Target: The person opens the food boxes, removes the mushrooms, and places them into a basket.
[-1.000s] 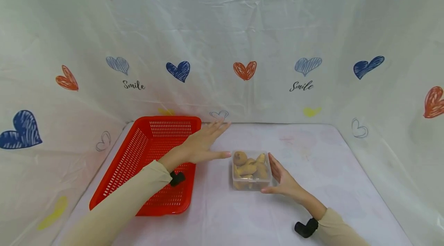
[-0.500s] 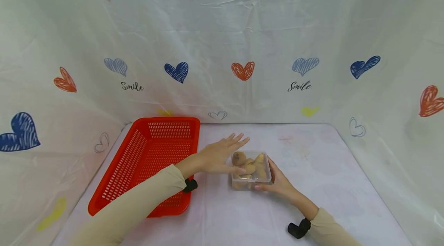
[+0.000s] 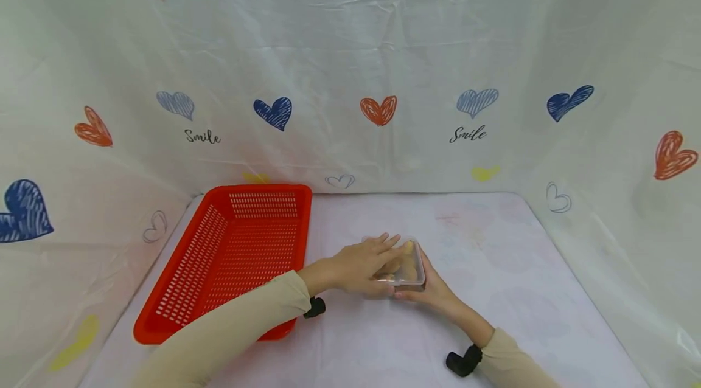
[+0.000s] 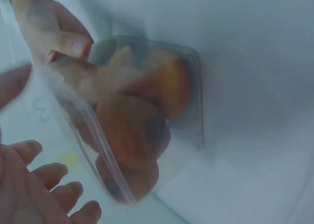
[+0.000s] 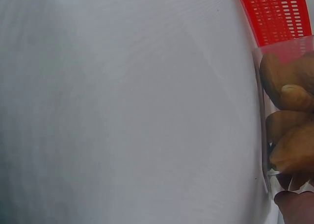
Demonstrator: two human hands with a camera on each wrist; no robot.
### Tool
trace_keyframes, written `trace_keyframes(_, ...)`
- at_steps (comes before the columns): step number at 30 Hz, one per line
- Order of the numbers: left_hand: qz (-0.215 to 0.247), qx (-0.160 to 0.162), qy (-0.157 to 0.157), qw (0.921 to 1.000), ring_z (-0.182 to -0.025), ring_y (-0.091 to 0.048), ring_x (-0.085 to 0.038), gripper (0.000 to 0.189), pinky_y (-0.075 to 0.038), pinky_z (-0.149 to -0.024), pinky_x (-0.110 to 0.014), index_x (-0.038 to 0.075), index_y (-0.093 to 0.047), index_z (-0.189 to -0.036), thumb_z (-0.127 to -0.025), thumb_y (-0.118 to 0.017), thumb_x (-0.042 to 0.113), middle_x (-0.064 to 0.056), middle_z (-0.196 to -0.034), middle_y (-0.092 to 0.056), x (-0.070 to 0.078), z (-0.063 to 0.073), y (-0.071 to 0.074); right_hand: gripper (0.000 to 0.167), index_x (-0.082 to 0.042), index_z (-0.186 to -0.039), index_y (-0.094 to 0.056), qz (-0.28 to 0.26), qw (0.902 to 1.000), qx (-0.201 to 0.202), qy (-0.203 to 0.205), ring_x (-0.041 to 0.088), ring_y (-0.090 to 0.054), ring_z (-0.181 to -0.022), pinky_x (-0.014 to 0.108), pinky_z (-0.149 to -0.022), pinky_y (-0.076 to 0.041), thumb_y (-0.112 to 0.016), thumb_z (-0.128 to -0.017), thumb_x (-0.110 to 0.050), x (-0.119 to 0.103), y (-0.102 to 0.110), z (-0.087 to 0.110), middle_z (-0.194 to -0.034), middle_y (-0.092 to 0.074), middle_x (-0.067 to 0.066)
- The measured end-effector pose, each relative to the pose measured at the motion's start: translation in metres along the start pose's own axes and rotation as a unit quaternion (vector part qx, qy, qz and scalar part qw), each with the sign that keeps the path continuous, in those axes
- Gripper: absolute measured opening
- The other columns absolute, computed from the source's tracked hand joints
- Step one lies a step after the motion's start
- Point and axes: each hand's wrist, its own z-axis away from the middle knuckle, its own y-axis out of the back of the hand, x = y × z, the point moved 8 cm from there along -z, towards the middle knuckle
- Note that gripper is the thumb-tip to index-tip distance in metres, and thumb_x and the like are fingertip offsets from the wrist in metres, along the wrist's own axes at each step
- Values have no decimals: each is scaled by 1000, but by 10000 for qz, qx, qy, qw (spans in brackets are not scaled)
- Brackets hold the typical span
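A clear plastic food box stands on the table, filled with several brown, rounded, knobbly pieces whose kind I cannot tell. My right hand holds the box at its right side, thumb on the near wall and fingers behind. In the head view my left hand covers the box's left part, fingers extended. From the left wrist, this hand shows spread fingers beside the box wall, with a gap visible between. The right wrist view has only a fingertip at the box's lower edge.
A red perforated basket stands left of the box, partly behind the left sleeve. The white-covered table reaches back to a white curtain printed with hearts.
My left hand has moved right and down from above the basket's edge to the box. The right thumb has slid left along the near wall; the box stays about where it was.
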Motion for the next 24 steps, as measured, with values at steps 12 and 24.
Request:
trace_keyframes(12, -1015, -89, 86, 9948, -150, -13, -33, 76, -15, -120, -48, 8, -17, -160, -102, -56, 39, -13, -164, -16, 12, -10, -19, 113, -17, -156, 22, -402, 9982, -396, -205, 46, -36, -137, 21, -101, -42, -71, -92, -6, 2, -7, 1, -163, 11, 22)
trace_keyframes(24, -2178, 154, 243, 9756, -146, -27, -34, 68, -31, -115, -48, 7, -30, -156, -102, -56, 39, -15, -160, -28, 25, -11, -20, 114, -19, -153, 30, -723, 9946, -610, -423, 26, -57, -123, 25, -97, -48, -67, -95, -4, 6, -12, 3, -160, -9, 30)
